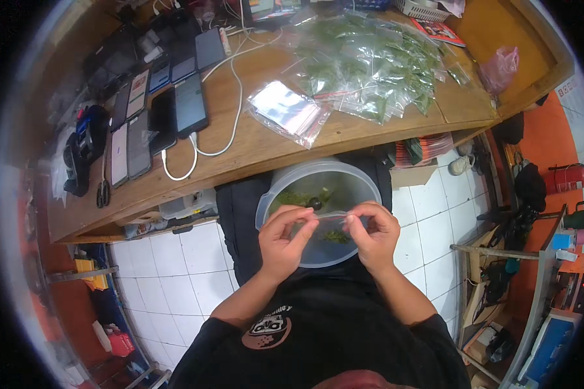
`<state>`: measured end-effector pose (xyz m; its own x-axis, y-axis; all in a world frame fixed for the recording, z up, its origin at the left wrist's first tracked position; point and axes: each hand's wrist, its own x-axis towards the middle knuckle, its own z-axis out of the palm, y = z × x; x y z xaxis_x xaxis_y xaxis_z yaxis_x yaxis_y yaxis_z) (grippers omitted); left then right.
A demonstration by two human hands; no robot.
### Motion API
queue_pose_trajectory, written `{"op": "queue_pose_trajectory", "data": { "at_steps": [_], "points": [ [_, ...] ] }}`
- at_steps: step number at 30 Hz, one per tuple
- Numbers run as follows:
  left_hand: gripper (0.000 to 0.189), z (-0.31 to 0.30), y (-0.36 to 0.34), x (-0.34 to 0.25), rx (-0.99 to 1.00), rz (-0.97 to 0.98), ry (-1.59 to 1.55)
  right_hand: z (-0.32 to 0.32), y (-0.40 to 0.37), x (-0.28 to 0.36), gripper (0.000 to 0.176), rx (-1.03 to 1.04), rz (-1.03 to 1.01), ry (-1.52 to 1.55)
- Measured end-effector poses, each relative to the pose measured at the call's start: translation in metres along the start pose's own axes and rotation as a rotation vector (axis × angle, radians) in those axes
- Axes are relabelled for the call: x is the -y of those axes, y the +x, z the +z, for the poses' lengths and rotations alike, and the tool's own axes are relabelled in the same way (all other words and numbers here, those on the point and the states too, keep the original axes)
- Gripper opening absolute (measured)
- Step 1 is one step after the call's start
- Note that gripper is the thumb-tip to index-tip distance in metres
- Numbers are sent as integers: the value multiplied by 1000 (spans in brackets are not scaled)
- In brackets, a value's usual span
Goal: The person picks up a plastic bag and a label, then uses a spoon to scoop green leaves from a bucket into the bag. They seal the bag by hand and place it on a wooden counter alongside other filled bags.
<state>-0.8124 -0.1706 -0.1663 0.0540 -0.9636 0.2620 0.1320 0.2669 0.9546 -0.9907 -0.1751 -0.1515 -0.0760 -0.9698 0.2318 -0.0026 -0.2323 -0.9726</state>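
Observation:
My left hand [285, 235] and my right hand [373, 235] each pinch one end of the top edge of a clear zip bag [333, 216]. A reddish line runs along that edge between my fingertips. Green plant bits [335, 236] show below it. Both hands are over a translucent plastic tub [264, 206], which stands in front of me against the desk edge. More green bits [292, 198] and a small dark round object [315, 203] appear inside the tub.
On the wooden desk [230, 139] lie a pack of unused clear bags [289, 111], a large heap of filled bags [370, 65], and several phones [189, 104] with white charging cables [235, 84]. A pink plastic bag [499, 68] sits at the right end. White floor tiles [182, 259] surround me.

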Motion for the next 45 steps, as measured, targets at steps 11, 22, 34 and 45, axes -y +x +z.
{"op": "queue_pose_trajectory", "data": {
  "at_steps": [11,22,34,45],
  "points": [
    [34,-7,1,3,38,-104,-170,1,10,7,6,94,7,-82],
    [39,-10,4,5,91,-65,-163,8,17,6,6,237,-24,-109],
    [42,-10,4,5,140,-153,-206,12,24,6,10,314,-41,-148],
    [33,-23,8,17,29,-201,-161,3,35,8,10,367,76,-214]
  ]
}}
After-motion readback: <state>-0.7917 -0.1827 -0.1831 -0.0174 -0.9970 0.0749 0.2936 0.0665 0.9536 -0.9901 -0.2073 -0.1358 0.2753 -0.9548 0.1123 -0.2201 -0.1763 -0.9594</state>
